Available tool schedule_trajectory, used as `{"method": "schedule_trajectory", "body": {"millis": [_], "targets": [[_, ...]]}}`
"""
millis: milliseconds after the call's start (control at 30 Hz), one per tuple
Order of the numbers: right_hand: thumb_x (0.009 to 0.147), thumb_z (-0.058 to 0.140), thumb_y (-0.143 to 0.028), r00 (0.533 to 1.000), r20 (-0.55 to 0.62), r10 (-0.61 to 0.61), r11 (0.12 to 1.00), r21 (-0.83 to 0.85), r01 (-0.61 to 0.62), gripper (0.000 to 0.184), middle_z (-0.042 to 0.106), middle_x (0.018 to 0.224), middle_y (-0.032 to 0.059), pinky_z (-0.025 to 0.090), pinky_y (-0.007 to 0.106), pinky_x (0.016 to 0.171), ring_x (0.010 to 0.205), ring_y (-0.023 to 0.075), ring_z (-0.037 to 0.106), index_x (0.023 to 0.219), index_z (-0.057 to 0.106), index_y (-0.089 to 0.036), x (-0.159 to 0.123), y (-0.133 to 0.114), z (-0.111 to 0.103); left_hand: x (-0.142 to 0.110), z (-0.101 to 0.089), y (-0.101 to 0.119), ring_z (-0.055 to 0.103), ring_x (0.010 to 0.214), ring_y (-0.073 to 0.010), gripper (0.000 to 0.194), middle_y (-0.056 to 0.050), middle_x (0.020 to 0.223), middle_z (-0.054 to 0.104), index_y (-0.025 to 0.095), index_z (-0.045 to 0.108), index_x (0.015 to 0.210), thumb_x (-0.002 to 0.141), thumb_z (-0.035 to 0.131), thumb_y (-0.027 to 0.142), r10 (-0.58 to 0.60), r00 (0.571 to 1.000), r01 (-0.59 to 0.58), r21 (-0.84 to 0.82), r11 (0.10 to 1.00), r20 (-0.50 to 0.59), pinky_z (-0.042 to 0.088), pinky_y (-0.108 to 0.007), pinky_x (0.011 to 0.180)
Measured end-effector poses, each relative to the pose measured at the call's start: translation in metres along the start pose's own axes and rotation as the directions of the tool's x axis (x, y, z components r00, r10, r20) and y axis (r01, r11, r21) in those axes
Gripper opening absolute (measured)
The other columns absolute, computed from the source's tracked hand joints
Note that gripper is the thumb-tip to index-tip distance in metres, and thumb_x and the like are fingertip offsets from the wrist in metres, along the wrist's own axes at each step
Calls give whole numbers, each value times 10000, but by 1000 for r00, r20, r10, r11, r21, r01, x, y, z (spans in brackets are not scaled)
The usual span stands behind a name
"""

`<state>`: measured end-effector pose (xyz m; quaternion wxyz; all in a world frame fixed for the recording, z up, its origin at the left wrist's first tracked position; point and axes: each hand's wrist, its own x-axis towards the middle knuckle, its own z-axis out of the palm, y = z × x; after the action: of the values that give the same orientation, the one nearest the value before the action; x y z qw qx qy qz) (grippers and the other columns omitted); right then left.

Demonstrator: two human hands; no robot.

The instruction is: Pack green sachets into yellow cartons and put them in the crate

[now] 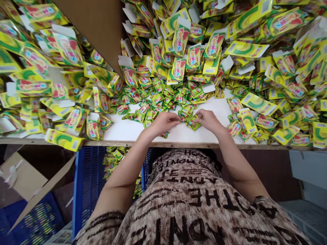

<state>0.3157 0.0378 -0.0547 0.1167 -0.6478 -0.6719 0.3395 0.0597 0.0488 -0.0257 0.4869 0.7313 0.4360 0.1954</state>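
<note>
White tabletop (122,127): spans the frame from side to side, bare in a strip at the centre; best left uncluttered there, for sorting by eye.
Yellow boxes (180,35): piled across the upper half and down both sides, many with flaps up; worth not nudging, as likely to slide.
Brown cardboard sheet (97,30): slants down from the upper left, between boxes; better not leaned on.
Blue crate (85,180): stands below the table edge, lower left.
Green packets (163,98): heaped at frame centre; probably best drawn from the near edge, singly.
Left hand (165,122): at centre, fingers curled inward; cannot tell whether gripping anything.
Right hand (207,119): just right of centre, fingertips at a packet; cannot tell whether pinched.
Front packet (193,124): by the right fingertips; best lifted lightly by a sealed end, without crushing.
</note>
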Motion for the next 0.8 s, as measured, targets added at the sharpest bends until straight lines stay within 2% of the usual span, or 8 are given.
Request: {"method": "schedule_trajectory", "body": {"millis": [167, 300, 467, 633, 700, 800], "targets": [[739, 743, -235, 995, 87, -48, 988, 148, 34, 174, 635, 687, -20, 398, 250, 628, 640, 133, 547, 896, 712, -166, 2, 2, -2, 20, -40, 8, 668, 784, -190, 214, -80, 865, 755, 145, 758, 892, 780, 671, 305, -49, 974, 56, 28, 998, -223, 521, -321, 754], [768, 723, -190, 982, 99, -159, 986, -28, 162, 126, 651, 762, 17, 387, 265, 654, 697, 157, 548, 889, 699, -167, 6, -1, 3, 39, -56, 8, 645, 771, -182, 217, -72, 838, 748, 120, 749, 882, 766, 675, 288, -53, 954, 75, 66, 995, -297, 511, -313, 756], [825, 676, -169, 947, 117, -298, 926, -206, 317, 121, 631, 919, 87, 418, 308, 755, 889, 227, 551, 945, 659, -160, 1, -6, 6, 64, -60, 1, 639, 782, -183, 158, -61, 829, 741, 130, 748, 843, 761, 662, 234, -6, 925, 55, 118, 992, -381, 498, -315, 802], [860, 622, -142, 898, 251, -361, 882, -220, 416, 41, 623, 931, 114, 436, 337, 805, 902, 238, 541, 892, 645, -153, -33, -23, 20, 95, -63, -10, 636, 807, -186, 114, -63, 835, 717, 129, 713, 835, 799, 616, 177, 89, 834, 18, 189, 982, -545, 483, -317, 813], [866, 595, -117, 905, 254, -341, 894, -209, 395, 59, 628, 929, 114, 437, 339, 812, 909, 237, 545, 899, 632, -149, -47, -26, 26, 108, -61, -11, 633, 870, -200, 105, -74, 887, 702, 132, 685, 884, 815, 641, 198, 127, 802, 7, 222, 975, -584, 471, -333, 855], [864, 584, -100, 939, 206, -274, 944, -130, 304, 188, 635, 988, 103, 445, 327, 829, 940, 221, 560, 1046, 599, -143, -60, -26, 28, 133, -53, -10, 610, 1033, -239, 276, -97, 1021, 666, 155, 622, 1024, 800, 727, 278, 118, 768, 15, 202, 979, -629, 437, -368, 941]]}}
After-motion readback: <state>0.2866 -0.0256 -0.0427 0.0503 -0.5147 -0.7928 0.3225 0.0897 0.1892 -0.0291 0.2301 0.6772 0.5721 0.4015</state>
